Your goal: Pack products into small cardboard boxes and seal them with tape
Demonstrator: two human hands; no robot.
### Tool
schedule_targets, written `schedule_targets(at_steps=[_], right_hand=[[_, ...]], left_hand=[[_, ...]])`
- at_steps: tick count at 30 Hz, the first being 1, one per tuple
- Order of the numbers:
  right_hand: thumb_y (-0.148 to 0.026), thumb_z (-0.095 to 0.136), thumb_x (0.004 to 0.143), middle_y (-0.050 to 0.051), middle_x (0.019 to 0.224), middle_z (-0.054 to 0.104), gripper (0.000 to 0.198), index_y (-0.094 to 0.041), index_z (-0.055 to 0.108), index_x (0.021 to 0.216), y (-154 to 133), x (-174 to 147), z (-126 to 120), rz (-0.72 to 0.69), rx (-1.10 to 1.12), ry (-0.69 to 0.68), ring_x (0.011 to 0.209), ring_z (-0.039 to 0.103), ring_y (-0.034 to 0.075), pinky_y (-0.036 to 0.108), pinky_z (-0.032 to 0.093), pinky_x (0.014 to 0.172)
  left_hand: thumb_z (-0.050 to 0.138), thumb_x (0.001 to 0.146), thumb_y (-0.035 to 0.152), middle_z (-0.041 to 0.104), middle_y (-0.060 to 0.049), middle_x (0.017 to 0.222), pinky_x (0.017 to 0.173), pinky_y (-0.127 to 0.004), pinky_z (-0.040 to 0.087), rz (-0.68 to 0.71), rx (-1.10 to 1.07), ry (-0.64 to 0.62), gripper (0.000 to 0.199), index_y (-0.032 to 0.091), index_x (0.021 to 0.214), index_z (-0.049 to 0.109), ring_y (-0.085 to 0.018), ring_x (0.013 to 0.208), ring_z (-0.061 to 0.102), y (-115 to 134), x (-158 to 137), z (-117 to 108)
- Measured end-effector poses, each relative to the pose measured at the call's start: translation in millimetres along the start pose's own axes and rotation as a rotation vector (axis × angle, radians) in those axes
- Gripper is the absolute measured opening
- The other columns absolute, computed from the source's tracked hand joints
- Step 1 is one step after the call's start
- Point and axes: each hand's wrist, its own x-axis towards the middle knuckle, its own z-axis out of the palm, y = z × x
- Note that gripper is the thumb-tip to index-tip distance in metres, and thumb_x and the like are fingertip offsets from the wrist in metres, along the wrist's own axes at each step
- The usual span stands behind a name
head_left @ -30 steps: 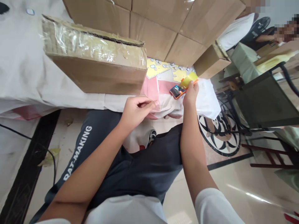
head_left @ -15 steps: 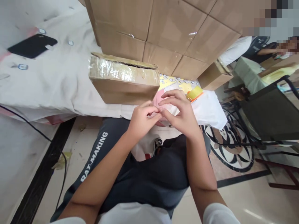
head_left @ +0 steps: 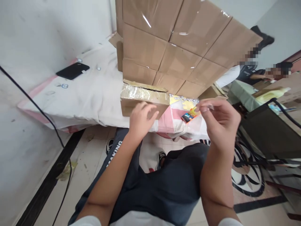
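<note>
Left hand (head_left: 142, 121) hung empty, fingers parted, by cardboard carton (head_left: 144, 96) on cloth-covered table (head_left: 103, 103); right hand (head_left: 221, 121) pinched clear scrap (head_left: 210, 107), probably tape, near orange tape dispenser (head_left: 187, 117). Carton's top already bore tape; rear flap (head_left: 145, 85) apparently gaped.

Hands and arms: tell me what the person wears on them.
The left hand and right hand wear no visible gloves, rings or wristwear. The left sleeve and right sleeve are short and whitish, with no markings on the parts in view.
</note>
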Motion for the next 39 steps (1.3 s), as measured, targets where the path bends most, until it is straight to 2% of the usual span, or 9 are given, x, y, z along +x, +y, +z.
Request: schedule_targets(at_steps=[2,5,8,11,18,25,31,36,39], right_hand=[[-0.035,0.07,0.088,0.003,0.087,0.068,0.01,-0.027,0.07,0.094,3.9,13.2,9.9,0.004,-0.008,-0.135,0.081,0.065,0.02,0.04,0.055,0.08],[-0.036,0.069,0.088,0.002,0.092,0.069,0.013,-0.026,0.068,0.097,15.5,37.7,33.9,-0.002,-0.003,-0.362,0.084,0.064,0.019,0.038,0.055,0.079],[-0.033,0.068,0.088,0.003,0.09,0.069,0.013,-0.025,0.067,0.098,32.4,60.7,58.4,0.003,-0.042,-0.524,0.082,0.063,0.019,0.037,0.054,0.077],[-0.027,0.068,0.086,0.002,0.084,0.068,0.011,-0.025,0.067,0.096,53.7,75.1,76.4,0.021,-0.08,-0.611,0.078,0.06,0.018,0.034,0.051,0.071],[-0.023,0.072,0.079,-0.003,0.07,0.063,0.017,-0.023,0.065,0.095,88.8,82.3,94.2,0.147,0.016,-0.603,0.063,0.055,0.014,0.03,0.046,0.061],[-0.021,0.066,0.081,-0.002,0.07,0.064,0.014,-0.023,0.064,0.094,85.7,81.4,89.3,0.11,-0.029,-0.572,0.063,0.055,0.014,0.029,0.043,0.058],[-0.028,0.071,0.083,-0.002,0.078,0.065,0.015,-0.024,0.064,0.096,81.2,86.3,74.3,0.085,0.117,-0.467,0.069,0.061,0.015,0.031,0.049,0.065],[-0.028,0.072,0.082,-0.002,0.076,0.063,0.017,-0.021,0.064,0.094,82.7,89.6,76.7,0.139,0.141,-0.541,0.068,0.06,0.014,0.029,0.048,0.064],[-0.028,0.072,0.081,-0.002,0.074,0.063,0.019,-0.02,0.064,0.095,90.4,89.9,83.4,0.196,0.131,-0.594,0.068,0.059,0.013,0.027,0.047,0.062]], left_hand=[[0.054,0.094,0.037,0.068,-0.008,0.125,0.103,-0.041,0.04,0.065,0.117,0.157,0.036,0.027,0.127,0.065,-0.028,0.121,0.058,1.5,9.0,-12.5],[0.055,0.093,0.034,0.054,-0.005,0.149,0.119,-0.047,0.023,0.079,0.257,0.113,0.056,0.029,0.148,0.045,-0.029,0.144,0.04,0.3,18.4,-18.7],[0.058,0.091,0.031,0.051,-0.005,0.152,0.123,-0.057,0.008,0.064,0.31,0.057,0.067,0.029,0.154,0.035,-0.031,0.15,0.031,-3.7,20.8,-11.3],[0.058,0.091,0.031,0.055,-0.004,0.148,0.122,-0.059,0.006,0.051,0.306,0.051,0.067,0.03,0.154,0.036,-0.031,0.149,0.032,-7.7,20.3,-3.3],[0.056,0.092,0.033,0.056,-0.003,0.148,0.122,-0.058,0.008,0.041,0.256,0.049,0.057,0.031,0.148,0.045,-0.032,0.142,0.039,-10.4,23.2,-1.5],[0.06,0.09,0.027,0.062,-0.006,0.139,0.116,-0.061,0.017,-0.002,0.243,0.034,0.055,0.031,0.144,0.049,-0.036,0.135,0.044,-1.6,26.8,-2.0],[0.063,0.088,0.03,0.065,-0.013,0.129,0.111,-0.065,0.023,0.001,0.31,-0.02,0.056,0.024,0.143,0.05,-0.04,0.127,0.047,-0.2,39.2,-2.4],[0.067,0.085,0.036,0.054,-0.017,0.145,0.111,-0.064,0.026,0.002,0.392,-0.015,0.052,0.019,0.134,0.06,-0.043,0.132,0.044,-0.6,43.9,-1.5],[0.063,0.088,0.037,0.05,-0.011,0.151,0.117,-0.066,0.016,0.023,0.381,-0.032,0.049,0.023,0.135,0.059,-0.039,0.142,0.037,-1.9,45.0,-1.6]])
